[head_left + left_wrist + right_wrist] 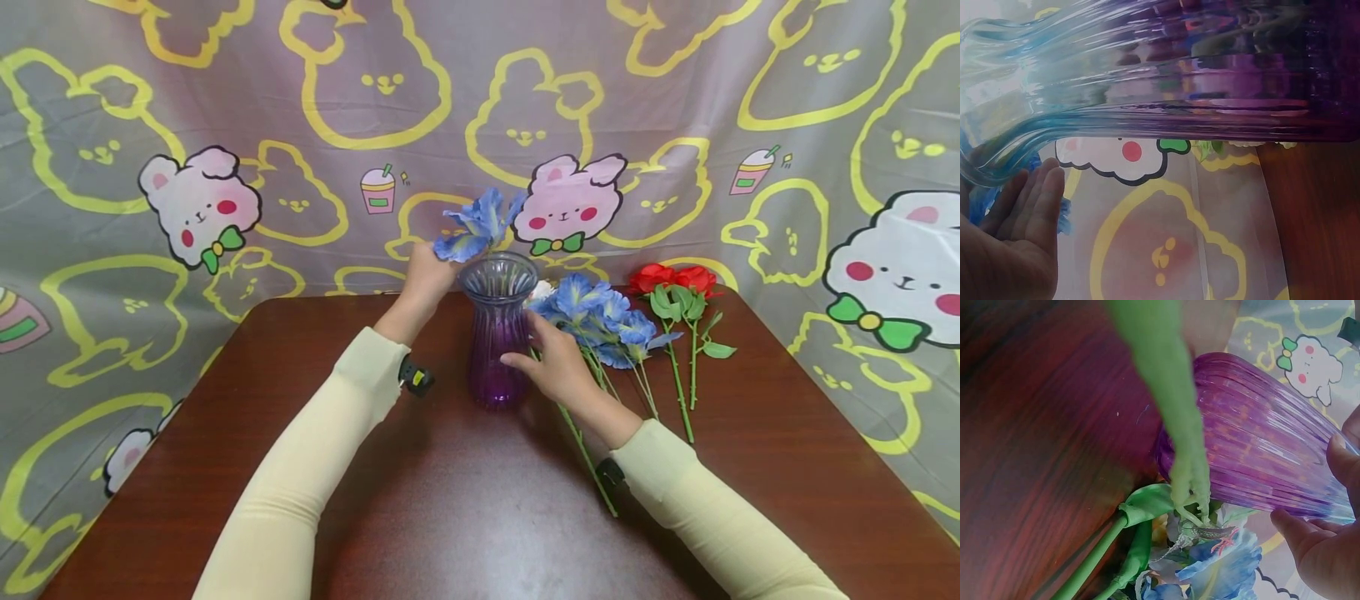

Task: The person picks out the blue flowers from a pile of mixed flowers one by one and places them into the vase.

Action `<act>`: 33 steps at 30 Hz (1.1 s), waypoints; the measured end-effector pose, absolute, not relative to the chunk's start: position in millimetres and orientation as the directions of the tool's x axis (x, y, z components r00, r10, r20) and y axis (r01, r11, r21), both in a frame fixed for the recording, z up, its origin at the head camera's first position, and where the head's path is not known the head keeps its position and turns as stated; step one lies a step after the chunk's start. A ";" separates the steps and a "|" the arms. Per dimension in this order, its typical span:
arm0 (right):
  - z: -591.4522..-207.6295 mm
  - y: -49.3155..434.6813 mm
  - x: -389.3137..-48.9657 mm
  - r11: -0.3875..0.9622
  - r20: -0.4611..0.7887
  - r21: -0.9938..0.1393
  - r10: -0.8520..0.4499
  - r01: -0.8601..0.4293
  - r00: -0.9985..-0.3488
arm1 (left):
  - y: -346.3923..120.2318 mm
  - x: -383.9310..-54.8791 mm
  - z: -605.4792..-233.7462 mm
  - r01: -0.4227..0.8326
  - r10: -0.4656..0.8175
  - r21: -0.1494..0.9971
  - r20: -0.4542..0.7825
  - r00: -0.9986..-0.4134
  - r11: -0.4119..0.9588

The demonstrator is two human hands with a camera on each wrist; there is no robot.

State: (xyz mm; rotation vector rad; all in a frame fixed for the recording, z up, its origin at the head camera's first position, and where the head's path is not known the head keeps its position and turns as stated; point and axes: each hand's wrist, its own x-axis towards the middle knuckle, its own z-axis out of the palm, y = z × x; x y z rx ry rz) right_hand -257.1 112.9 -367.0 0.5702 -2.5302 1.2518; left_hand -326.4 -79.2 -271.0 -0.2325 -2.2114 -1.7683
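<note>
A ribbed glass vase (498,358), purple below and pale blue toward its flared rim, stands upright. My right hand (558,362) holds its side, with the thumb in front and the fingers behind; the right wrist view shows thumb and fingers around the narrower part of the vase (1254,437). Beside the rim is my left hand (429,279), close to a blue iris (476,229) over the vase mouth. In the left wrist view the fingers (1047,194) are extended side by side, with blue petals (1064,215) behind them. The vase hides part of this hand.
More blue irises (592,308) lie right of the vase, their green stems running under my right forearm. Further right are red roses (675,279) with leafy stems. A patterned curtain (525,100) hangs behind the dark wooden table (450,517).
</note>
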 end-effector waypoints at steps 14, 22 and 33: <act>-368.1 113.6 -256.8 0.558 0.389 -0.699 -0.229 -0.448 -0.892 | -84.2 -321.0 -274.2 0.226 -0.004 0.960 0.230 -0.973 0.165; -369.2 114.3 -258.0 0.554 0.399 -0.696 -0.232 -0.458 -0.887 | -87.5 -314.6 -275.5 0.166 0.045 0.980 0.162 -0.986 0.111; -369.9 114.6 -259.2 0.544 0.397 -0.701 -0.238 -0.460 -0.886 | -94.0 -306.9 -278.2 0.234 0.140 0.972 0.227 -0.964 0.036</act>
